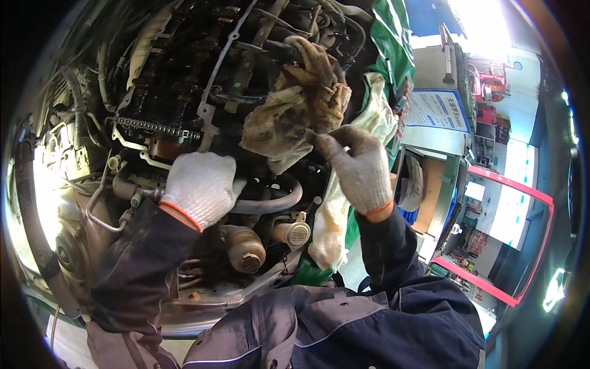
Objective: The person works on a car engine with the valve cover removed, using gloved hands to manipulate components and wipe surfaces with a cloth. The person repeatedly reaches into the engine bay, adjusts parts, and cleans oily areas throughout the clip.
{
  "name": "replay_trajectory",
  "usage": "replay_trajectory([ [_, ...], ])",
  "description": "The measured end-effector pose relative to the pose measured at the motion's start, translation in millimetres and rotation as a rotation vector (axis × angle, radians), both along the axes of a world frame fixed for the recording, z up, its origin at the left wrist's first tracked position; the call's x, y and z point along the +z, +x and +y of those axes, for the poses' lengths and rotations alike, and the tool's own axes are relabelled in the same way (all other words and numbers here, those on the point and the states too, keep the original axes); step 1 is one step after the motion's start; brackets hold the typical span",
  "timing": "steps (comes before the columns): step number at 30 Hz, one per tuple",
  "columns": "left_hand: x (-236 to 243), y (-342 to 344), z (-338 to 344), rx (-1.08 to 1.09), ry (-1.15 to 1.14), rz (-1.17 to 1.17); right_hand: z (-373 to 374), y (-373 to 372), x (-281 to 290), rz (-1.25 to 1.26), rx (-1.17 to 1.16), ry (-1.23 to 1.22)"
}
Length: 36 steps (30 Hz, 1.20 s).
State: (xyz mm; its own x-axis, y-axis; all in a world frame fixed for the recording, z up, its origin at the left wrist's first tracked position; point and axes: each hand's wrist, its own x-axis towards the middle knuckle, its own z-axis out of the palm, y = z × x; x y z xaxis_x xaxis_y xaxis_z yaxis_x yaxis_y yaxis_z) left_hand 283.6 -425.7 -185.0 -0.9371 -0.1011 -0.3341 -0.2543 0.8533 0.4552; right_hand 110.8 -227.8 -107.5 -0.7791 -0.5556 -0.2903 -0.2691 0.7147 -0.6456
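My right hand (359, 161), in a white knitted glove with an orange cuff, is closed in a pinch. A small dark thing shows at its fingertips, too small to name, right by the edge of a stained brown rag (286, 117). The rag lies crumpled over the engine. My left hand (200, 186), gloved the same way, is closed with its back up at the front end of the engine. Its fingertips are hidden, and so is whatever they hold. Just beyond it, a timing chain (157, 127) runs across the open, oily cylinder head (178, 67).
A curved hose (270, 202), a round reservoir with a dark cap (244, 248) and another cap (298, 234) lie nearer me. A whitish cloth (332, 227) and green sheet (393, 37) cover the right side. Farther right stand a printed board (437, 111) and a red frame (513, 175).
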Motion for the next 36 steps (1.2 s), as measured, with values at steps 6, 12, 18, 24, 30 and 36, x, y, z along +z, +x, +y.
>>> replay_trajectory([
  [6,-3.1,1.7,0.5,0.005,0.012,-0.008,-14.9,34.3,-12.2,0.009,-0.113,0.053],
  [12,-2.9,1.8,-0.9,-0.005,0.014,-0.006,-10.8,39.4,-43.9,0.096,-0.132,0.027],
  [18,-2.2,1.4,-1.0,-0.007,0.010,-0.015,16.5,38.7,-36.7,0.089,-0.170,0.180],
  [24,0.6,1.3,-0.3,0.000,0.006,-0.014,36.6,31.5,0.2,0.202,-0.136,0.231],
  [30,1.2,-0.4,-0.6,-0.009,0.020,-0.042,28.8,12.5,2.0,0.210,-0.066,-0.015],
  [36,-2.0,2.4,-0.1,0.011,0.021,-0.013,13.7,9.1,-10.0,0.223,-0.078,0.016],
])
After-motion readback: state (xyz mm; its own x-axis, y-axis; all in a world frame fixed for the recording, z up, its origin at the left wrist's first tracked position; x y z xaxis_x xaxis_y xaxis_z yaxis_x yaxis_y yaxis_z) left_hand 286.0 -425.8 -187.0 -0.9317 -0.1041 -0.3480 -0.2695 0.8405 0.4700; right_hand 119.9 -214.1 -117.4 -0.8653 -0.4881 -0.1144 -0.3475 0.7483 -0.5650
